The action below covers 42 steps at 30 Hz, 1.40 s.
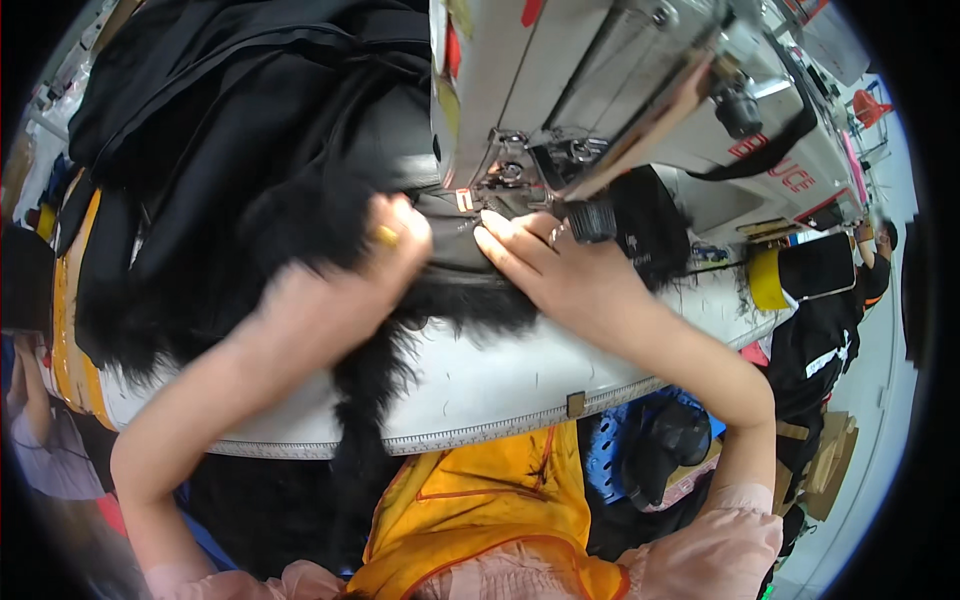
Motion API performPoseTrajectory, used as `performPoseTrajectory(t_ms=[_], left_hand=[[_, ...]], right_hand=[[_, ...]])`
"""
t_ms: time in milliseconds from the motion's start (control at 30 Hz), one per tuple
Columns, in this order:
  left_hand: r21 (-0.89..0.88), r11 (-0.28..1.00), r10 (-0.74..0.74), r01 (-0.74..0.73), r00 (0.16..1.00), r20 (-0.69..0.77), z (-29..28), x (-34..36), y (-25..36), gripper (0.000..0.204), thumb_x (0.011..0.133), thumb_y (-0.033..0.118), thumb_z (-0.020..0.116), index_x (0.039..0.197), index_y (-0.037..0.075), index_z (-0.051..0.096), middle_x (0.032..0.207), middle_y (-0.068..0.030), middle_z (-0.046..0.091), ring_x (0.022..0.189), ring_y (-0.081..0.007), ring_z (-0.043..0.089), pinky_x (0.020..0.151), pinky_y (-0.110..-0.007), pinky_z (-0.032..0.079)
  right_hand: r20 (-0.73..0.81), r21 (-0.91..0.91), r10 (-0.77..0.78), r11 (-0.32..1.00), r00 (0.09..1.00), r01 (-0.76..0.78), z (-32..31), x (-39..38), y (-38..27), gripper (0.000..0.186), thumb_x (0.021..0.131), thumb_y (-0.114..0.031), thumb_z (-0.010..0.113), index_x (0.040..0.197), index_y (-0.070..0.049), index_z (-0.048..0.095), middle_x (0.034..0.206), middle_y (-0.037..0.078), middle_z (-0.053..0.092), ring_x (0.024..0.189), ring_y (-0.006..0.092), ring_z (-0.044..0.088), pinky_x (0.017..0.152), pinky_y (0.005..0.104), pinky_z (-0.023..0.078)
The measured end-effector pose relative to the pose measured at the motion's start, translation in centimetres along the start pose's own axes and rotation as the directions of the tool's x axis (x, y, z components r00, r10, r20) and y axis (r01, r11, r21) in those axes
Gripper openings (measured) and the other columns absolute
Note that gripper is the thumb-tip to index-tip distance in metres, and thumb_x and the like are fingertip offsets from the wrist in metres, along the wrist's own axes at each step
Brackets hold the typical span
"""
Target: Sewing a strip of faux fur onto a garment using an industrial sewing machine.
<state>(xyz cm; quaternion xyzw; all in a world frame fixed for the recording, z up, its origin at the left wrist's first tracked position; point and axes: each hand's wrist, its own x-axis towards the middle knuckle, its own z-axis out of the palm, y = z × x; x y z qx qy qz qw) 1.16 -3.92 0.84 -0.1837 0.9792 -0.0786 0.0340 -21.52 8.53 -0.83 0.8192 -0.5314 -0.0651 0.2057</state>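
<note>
A black garment with furry trim [470,300] lies under the needle area of a white sewing machine [500,60]. Left of the presser foot [510,172], my left hand [385,245] is curled closed on the black garment, slightly blurred, with a yellow band on one finger. My right hand [565,265], wearing a ring, rests with its fingers stretched out on the smooth dark cloth [450,225] just in front of the presser foot. A strip of black fur [365,400] hangs over the table's front edge.
A heap of black fabric [250,90] covers the table's left side. A measuring tape [480,438] runs along the front edge. At right are a phone [818,268] and a yellow roll [767,280]. A blue basket [603,455] stands below; another person [878,265] is far right.
</note>
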Motion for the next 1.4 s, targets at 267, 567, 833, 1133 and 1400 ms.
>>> performPoseTrajectory(t_ms=[267, 567, 833, 1133, 1400], left_hand=[[0.153, 0.928, 0.351, -0.34, 0.935, -0.049, -2.6, -2.2, 1.1, 0.054, 0.08, 0.011, 0.059, 0.131, -0.007, 0.057, 0.139, -0.0188, 0.055, 0.129, -0.0289, 0.054, 0.103, -0.037, 0.046], [-0.311, 0.794, 0.508, -0.522, 0.851, -0.131, -0.4, 1.3, -2.8, 0.05, 0.079, 0.024, 0.073, 0.125, 0.009, 0.06, 0.13, -0.01, 0.058, 0.104, -0.0227, 0.061, 0.073, -0.032, 0.057], [-0.129, 0.881, 0.448, -0.456, 0.89, -0.084, -1.0, 0.7, -1.3, 0.053, 0.079, 0.019, 0.069, 0.128, 0.002, 0.061, 0.116, -0.007, 0.061, 0.095, -0.0177, 0.061, 0.072, -0.028, 0.054], [-0.125, 0.903, 0.339, -0.412, 0.859, -0.383, 1.9, -0.5, -0.3, 0.04, 0.082, 0.012, 0.062, 0.12, 0.002, 0.068, 0.133, -0.0083, 0.063, 0.116, -0.0182, 0.064, 0.084, -0.027, 0.053], [-0.083, 0.938, 0.279, -0.337, 0.875, -0.396, 2.6, -0.2, -1.9, 0.045, 0.084, 0.009, 0.06, 0.128, 0.009, 0.066, 0.136, -0.0096, 0.063, 0.113, -0.0181, 0.067, 0.084, -0.026, 0.054]], right_hand=[[0.031, -0.036, 0.054, 0.998, 0.998, -0.053, -0.5, -0.6, -1.5, 0.056, 0.083, -0.013, 0.058, 0.139, -0.009, 0.056, 0.149, 0.006, 0.05, 0.112, 0.0194, 0.057, 0.057, 0.0209, 0.051], [0.095, 0.572, 0.367, 0.74, 0.925, -0.353, 1.1, -0.8, 0.8, 0.049, 0.077, -0.003, 0.064, 0.122, -0.02, 0.065, 0.099, 0.005, 0.062, 0.098, 0.0262, 0.062, 0.077, 0.0382, 0.056], [-0.189, 0.424, 0.22, 0.897, 0.957, -0.123, 2.1, -0.9, 0.9, 0.041, 0.075, -0.009, 0.068, 0.114, -0.021, 0.066, 0.095, -0.001, 0.062, 0.096, 0.0227, 0.06, 0.076, 0.0351, 0.056], [-0.156, 0.341, 0.249, 0.922, 0.956, -0.185, 2.0, -0.9, 0.6, 0.04, 0.082, -0.01, 0.063, 0.12, -0.024, 0.066, 0.097, 0.001, 0.064, 0.094, 0.0227, 0.06, 0.074, 0.0334, 0.056], [-0.112, 0.32, 0.224, 0.93, 0.968, -0.178, 4.6, -0.5, 2.8, 0.053, 0.08, -0.013, 0.066, 0.131, -0.027, 0.065, 0.104, 0.002, 0.07, 0.093, 0.0297, 0.063, 0.082, 0.0422, 0.054]])
